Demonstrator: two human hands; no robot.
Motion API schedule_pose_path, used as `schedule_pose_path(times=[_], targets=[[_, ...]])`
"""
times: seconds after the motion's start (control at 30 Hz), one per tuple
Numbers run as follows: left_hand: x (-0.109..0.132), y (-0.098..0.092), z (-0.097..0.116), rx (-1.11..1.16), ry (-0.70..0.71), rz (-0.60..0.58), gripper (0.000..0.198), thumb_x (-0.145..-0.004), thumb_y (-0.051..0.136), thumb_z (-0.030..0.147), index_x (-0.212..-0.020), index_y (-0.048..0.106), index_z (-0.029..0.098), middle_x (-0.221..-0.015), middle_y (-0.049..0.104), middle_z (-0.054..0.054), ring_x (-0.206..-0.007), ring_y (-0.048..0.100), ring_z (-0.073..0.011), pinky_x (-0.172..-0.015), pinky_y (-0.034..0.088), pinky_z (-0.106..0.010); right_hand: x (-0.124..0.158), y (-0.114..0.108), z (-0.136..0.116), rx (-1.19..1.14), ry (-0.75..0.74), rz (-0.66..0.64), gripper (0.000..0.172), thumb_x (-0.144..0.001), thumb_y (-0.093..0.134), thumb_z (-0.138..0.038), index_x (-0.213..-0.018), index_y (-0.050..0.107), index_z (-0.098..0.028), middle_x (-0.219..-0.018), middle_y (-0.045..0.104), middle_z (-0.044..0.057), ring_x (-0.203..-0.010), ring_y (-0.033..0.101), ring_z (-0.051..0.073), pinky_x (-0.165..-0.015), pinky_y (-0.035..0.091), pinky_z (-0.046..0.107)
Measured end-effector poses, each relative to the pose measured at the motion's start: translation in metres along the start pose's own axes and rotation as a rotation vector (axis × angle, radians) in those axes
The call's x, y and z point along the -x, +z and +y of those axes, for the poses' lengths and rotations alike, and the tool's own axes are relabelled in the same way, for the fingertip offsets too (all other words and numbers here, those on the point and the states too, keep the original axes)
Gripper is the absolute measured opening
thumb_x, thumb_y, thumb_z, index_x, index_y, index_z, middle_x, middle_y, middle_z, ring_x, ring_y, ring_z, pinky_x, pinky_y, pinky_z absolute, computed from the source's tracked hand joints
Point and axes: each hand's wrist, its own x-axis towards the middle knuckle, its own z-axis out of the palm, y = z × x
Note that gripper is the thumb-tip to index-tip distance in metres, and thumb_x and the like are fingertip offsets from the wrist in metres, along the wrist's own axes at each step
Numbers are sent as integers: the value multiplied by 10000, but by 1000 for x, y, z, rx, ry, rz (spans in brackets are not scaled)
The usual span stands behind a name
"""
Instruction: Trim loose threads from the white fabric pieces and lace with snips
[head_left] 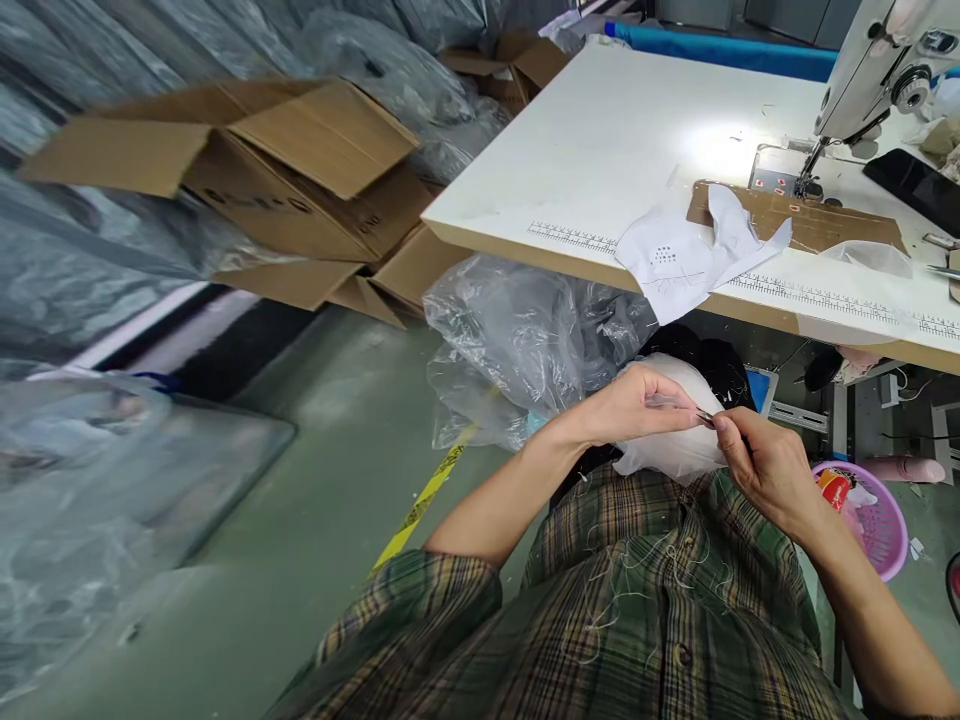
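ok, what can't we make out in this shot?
All in the head view:
Small metal tool: mostly hidden by the right hand's fingers.
White sheer material: partly behind the left hand.
Print on the white paper: too small to read.
Sewing machine: cut off by top and right edges.
Clear plastic, lower left: blurred, contents unclear.

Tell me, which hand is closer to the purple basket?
Right. The right hand is just left of the purple basket in the picture; the left hand is farther left, past the right one.
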Motion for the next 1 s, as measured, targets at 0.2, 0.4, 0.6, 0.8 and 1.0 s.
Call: schedule_pose_path(times=[0.2,0.4,0.6,0.8,1.0], targets=[[0,2,2,-25,-14,-4,232,-781,724,348,-841,776,130,-785,738,-33,-731,616,-126,-681,452,-234,-1,0,-2,12,6,-12,570,-1021,231,-540,-737,604,-214,-550,548,8,-471,469,141,-502,308,250],[-2,5,-5,19,-53,-9,304,-750,745,427,-825,764,133,-787,729,-31,-728,602,-120,-698,460,-238,3,8,3,-47,113,3,522,-983,316,-558,-647,544,-229,-503,495,-10,-441,393,130,-483,243,262],[-5,3,-14,77,-109,33,324,-708,779,436,-837,770,139,-809,741,-46,-748,619,-138,-700,475,-251,3,-22,20,-154,282,357,430,-950,385,-504,-759,640,-214,-579,546,3,-530,480,159,-538,358,283],[-9,-2,-15,8,-120,56,360,-679,815,379,-955,774,152,-965,755,-72,-919,649,-195,-838,492,-309,-34,-110,96,398,475,745,382,-876,373,-426,-711,616,-181,-612,504,65,-615,456,215,-625,355,376],[-12,-4,-20,45,-98,53,335,-676,825,349,-953,773,168,-984,751,-58,-1032,644,-212,-979,456,-355,-54,-143,160,667,308,685,635,-762,597,-504,-1181,610,-28,-1081,530,288,-1088,463,419,-846,370,546]])
